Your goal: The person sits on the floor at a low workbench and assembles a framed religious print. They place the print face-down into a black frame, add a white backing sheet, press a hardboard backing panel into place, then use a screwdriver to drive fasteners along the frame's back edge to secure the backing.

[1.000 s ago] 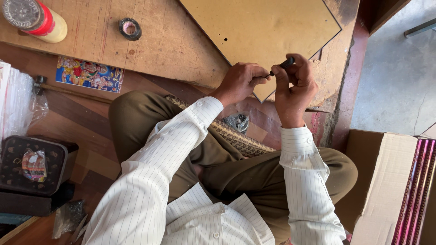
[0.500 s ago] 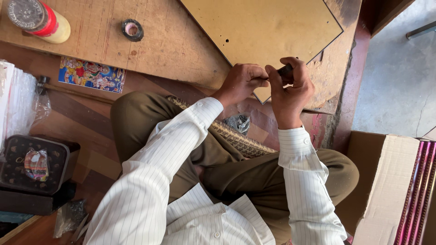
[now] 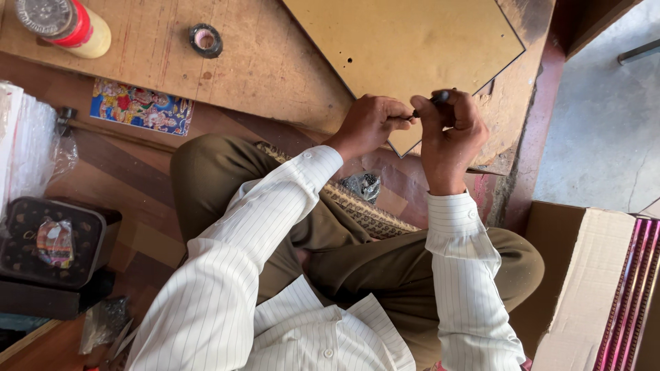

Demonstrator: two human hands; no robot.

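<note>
**A small dark tool held between both hands**

Head view: we sit cross-legged on the floor with both hands raised over the near corner of a tan board point(image 3: 405, 48). Our right hand point(image 3: 450, 137) closes its fingers around a small dark tool point(image 3: 432, 102), whose rounded dark end shows just above the knuckles. Our left hand point(image 3: 371, 124) pinches the thin end, fingers shut on it, the two hands almost touching.

The tool's long axis runs nearly level across the picture, tilted slightly up toward the right; its thin end points left into the left hand, the thicker end right. What sits at the tip is too small to tell.

To do this well, we judge that the right hand should keep a firm, steady grip while the left fingers work close to the tip, both held over the board.

A roll of black tape point(image 3: 205, 40) lies well apart, up on the wooden counter point(image 3: 261, 75).
</note>
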